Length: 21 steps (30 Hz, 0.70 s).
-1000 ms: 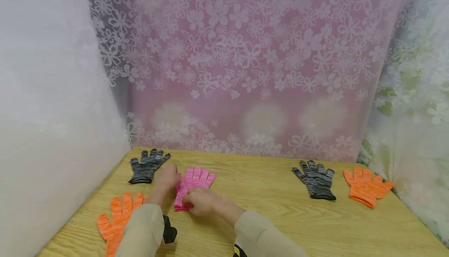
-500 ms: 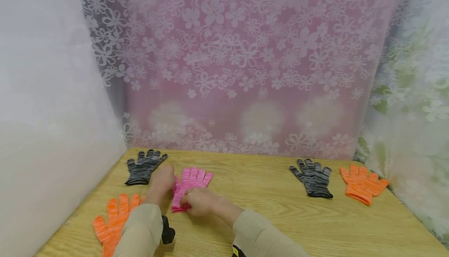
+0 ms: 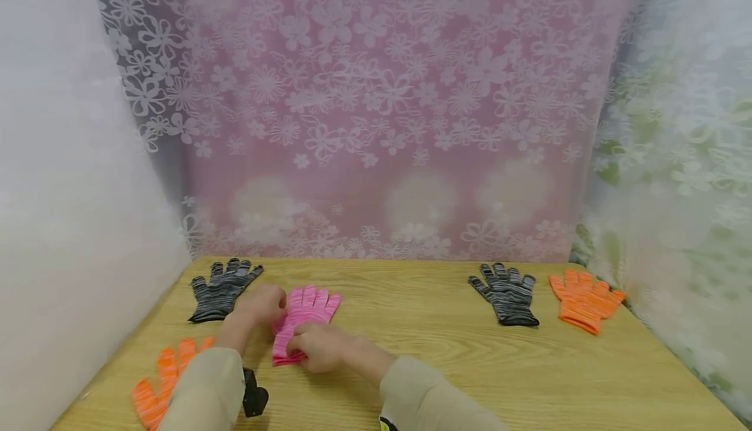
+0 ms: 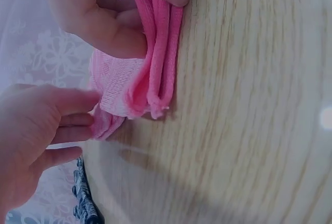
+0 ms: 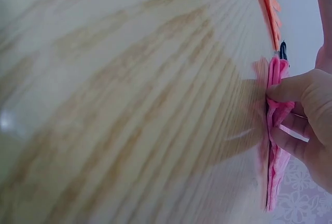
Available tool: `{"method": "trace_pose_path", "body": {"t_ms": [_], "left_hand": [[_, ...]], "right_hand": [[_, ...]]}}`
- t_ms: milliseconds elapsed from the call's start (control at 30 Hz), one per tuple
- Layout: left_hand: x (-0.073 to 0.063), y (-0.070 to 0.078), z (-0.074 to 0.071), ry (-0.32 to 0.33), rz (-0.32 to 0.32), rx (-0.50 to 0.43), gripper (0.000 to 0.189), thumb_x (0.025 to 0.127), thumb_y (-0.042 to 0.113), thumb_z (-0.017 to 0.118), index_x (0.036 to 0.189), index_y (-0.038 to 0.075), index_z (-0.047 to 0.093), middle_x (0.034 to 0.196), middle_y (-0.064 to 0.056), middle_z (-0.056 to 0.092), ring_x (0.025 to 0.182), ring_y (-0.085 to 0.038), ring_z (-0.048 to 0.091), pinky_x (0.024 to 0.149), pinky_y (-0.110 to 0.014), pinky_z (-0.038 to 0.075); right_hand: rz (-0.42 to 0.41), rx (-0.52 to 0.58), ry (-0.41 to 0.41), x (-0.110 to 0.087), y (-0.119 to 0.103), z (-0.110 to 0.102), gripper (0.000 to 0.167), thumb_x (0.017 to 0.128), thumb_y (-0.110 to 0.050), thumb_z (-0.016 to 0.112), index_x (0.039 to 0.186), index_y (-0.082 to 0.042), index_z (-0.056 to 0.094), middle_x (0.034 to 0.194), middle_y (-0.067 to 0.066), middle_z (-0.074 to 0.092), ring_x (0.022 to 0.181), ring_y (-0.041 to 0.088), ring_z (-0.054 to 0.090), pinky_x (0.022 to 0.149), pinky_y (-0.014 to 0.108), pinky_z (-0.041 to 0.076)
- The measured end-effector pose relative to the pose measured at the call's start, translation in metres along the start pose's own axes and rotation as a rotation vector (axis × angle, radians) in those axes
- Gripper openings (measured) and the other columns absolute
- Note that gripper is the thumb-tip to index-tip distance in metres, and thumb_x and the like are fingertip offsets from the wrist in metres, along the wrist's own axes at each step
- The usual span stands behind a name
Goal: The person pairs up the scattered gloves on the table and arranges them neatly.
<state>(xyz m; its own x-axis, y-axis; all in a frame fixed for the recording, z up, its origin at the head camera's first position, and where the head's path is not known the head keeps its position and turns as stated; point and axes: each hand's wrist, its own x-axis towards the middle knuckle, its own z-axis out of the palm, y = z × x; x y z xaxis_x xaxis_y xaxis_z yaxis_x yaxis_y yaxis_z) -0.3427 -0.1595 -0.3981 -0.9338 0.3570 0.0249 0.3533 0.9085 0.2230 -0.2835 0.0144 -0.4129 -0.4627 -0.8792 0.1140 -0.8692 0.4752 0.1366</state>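
Note:
A pink knit glove (image 3: 305,317) lies on the wooden table, fingers pointing away and cuff toward me. My left hand (image 3: 261,303) is at the glove's left edge; in the left wrist view its thumb and fingers pinch a bit of pink knit there. At the cuff, my right hand (image 3: 320,346) pinches the fabric between thumb and fingers, and the layered cuff opening (image 4: 161,53) shows in the left wrist view. The right wrist view shows the thumb (image 5: 290,88) against the cuff edge. Parts of the glove are hidden behind both hands.
A dark grey glove (image 3: 223,290) lies behind my left hand, and an orange glove (image 3: 161,385) is partly under the left forearm. Farther right lie another grey glove (image 3: 508,294) and another orange glove (image 3: 586,300). Patterned curtains (image 3: 382,124) enclose the table (image 3: 435,352).
The head view has shifted right, so everything appears farther left. Both hands stay at the pink glove, which lies much as before.

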Motion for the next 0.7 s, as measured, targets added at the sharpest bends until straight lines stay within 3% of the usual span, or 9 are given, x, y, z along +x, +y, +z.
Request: {"method": "trace_pose_path", "body": {"t_ms": [167, 400, 600, 700], "left_hand": [[-0.004, 0.003, -0.002, -0.057, 0.069, -0.068, 0.01, 0.078, 0.011, 0.069, 0.07, 0.009, 0.063, 0.065, 0.002, 0.054, 0.059, -0.013, 0.047, 0.055, -0.029, 0.041], [-0.007, 0.003, 0.004, -0.081, 0.052, -0.111, 0.007, 0.079, 0.01, 0.07, 0.074, 0.008, 0.065, 0.068, 0.002, 0.055, 0.06, -0.013, 0.048, 0.059, -0.029, 0.044], [-0.007, 0.003, 0.005, -0.06, 0.04, -0.084, 0.009, 0.079, 0.011, 0.07, 0.073, 0.009, 0.064, 0.067, 0.002, 0.055, 0.06, -0.013, 0.048, 0.058, -0.03, 0.044], [-0.006, 0.003, 0.004, -0.055, 0.025, -0.085, 0.01, 0.081, 0.012, 0.068, 0.073, 0.01, 0.063, 0.065, 0.002, 0.054, 0.058, -0.013, 0.047, 0.056, -0.029, 0.041]], "right_hand": [[0.005, 0.004, -0.003, -0.001, -0.003, -0.001, 0.026, 0.074, -0.013, 0.071, 0.099, -0.02, 0.07, 0.088, -0.01, 0.056, 0.082, 0.0, 0.051, 0.077, 0.009, 0.037], [0.044, 0.059, -0.047, -0.002, -0.008, -0.002, 0.028, 0.074, -0.008, 0.07, 0.1, -0.018, 0.068, 0.089, -0.009, 0.056, 0.082, 0.001, 0.052, 0.076, 0.01, 0.038], [0.043, 0.125, -0.05, -0.003, -0.004, -0.003, 0.023, 0.077, -0.009, 0.066, 0.099, -0.016, 0.068, 0.089, -0.009, 0.057, 0.081, 0.0, 0.051, 0.073, 0.009, 0.037], [0.11, 0.169, -0.018, -0.005, 0.004, -0.005, 0.017, 0.082, -0.014, 0.063, 0.097, -0.015, 0.069, 0.09, -0.009, 0.059, 0.082, -0.001, 0.053, 0.071, 0.01, 0.039]]}}
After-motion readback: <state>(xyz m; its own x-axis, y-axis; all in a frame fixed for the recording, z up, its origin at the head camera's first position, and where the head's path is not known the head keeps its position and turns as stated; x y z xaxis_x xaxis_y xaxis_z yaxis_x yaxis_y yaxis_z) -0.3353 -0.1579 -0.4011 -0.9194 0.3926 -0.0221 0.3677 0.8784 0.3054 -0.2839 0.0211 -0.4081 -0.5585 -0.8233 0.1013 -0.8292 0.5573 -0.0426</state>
